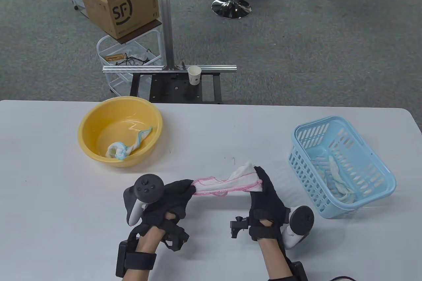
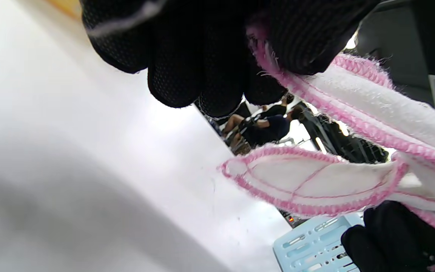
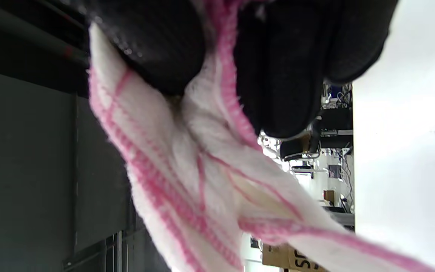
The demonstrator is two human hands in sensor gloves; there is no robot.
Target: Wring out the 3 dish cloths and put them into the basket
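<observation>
A white dish cloth with pink edging [image 1: 227, 184] is stretched between my two hands just above the table. My left hand [image 1: 179, 192] grips its left end; the curled fingers [image 2: 202, 56] clamp the pink-edged cloth [image 2: 315, 181]. My right hand [image 1: 262, 185] grips the right end, fingers [image 3: 285, 68] curled round the pink-edged cloth [image 3: 202, 181]. A blue-edged cloth [image 1: 127, 147] lies twisted in the yellow basin [image 1: 95, 123]. A white cloth [image 1: 334, 175] lies in the light blue basket [image 1: 298, 162] at the right.
Past the table's far edge stand a metal frame with a paper cup [image 1: 194, 75], a wire cart and a cardboard box [image 1: 120, 1]. In the left wrist view a seated person [image 2: 263, 126] shows far off beyond the table.
</observation>
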